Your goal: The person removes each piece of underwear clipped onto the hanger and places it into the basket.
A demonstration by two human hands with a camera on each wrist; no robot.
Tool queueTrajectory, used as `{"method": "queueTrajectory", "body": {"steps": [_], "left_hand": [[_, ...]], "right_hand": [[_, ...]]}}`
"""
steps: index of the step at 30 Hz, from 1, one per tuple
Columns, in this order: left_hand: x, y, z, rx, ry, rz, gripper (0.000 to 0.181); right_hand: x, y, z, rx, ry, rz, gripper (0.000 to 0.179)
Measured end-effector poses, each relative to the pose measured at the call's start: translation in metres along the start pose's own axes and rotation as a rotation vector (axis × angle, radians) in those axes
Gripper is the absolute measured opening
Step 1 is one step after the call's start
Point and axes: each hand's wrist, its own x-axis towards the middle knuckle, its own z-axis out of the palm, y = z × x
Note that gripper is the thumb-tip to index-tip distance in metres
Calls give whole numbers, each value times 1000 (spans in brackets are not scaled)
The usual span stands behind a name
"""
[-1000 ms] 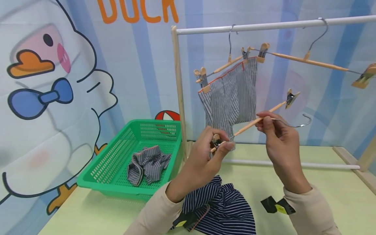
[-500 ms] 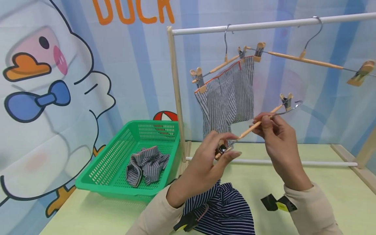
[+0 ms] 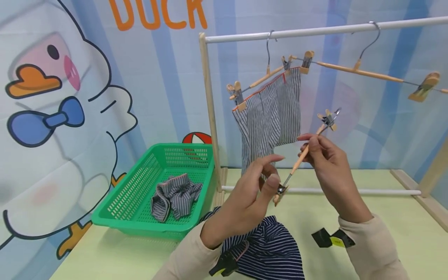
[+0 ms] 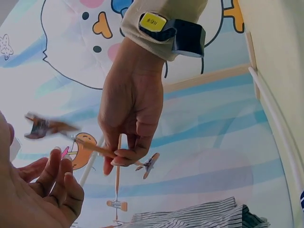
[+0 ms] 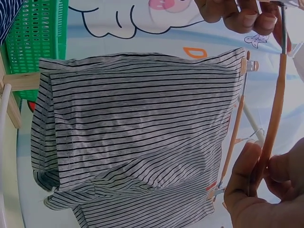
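My right hand point(image 3: 329, 167) pinches the wooden bar of a clip hanger point(image 3: 301, 157) between thumb and fingers. The hanger slants, with one clip point(image 3: 327, 118) up beyond the hand and the other low, close to my left hand point(image 3: 252, 198). In the left wrist view, the left fingers point(image 4: 50, 183) are loosely bent and apart from the hanger's blurred clip point(image 4: 47, 126). Below the hands lies a crumpled navy garment with white stripes point(image 3: 273, 249), partly hidden by the left arm. Grey striped shorts point(image 3: 273, 111) hang clipped on another hanger behind.
A white rail point(image 3: 241, 37) on a wooden frame carries the shorts' hanger and a bare clip hanger point(image 3: 378, 74). To the left, a green basket point(image 3: 122, 194) holds a crumpled grey striped garment point(image 3: 176, 196). The pale yellow table point(image 3: 336, 217) spreads below.
My left hand has let go of the hanger's lower clip. The right hand has turned the hanger steeper, its lower end swinging down and to the right and its hook away.
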Motion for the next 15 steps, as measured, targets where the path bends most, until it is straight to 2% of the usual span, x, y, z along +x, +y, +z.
{"method": "queueTrajectory", "body": {"steps": [2,7,11,15], "left_hand": [[0,0,-2,-21,0,-10,65],[1,-4,-4,-35,25,-17,51],[1,-6,-3,-34,16,-25,38],[2,-8,-2,-19,9,-25,35]], "right_hand": [[-1,-1,-1,-6,-13,6,39],[1,-4,-3,1,-34,8,43],[2,-9,-8,-60,-58,19,45],[2,-15,-13,-128,-81,27,44]]}}
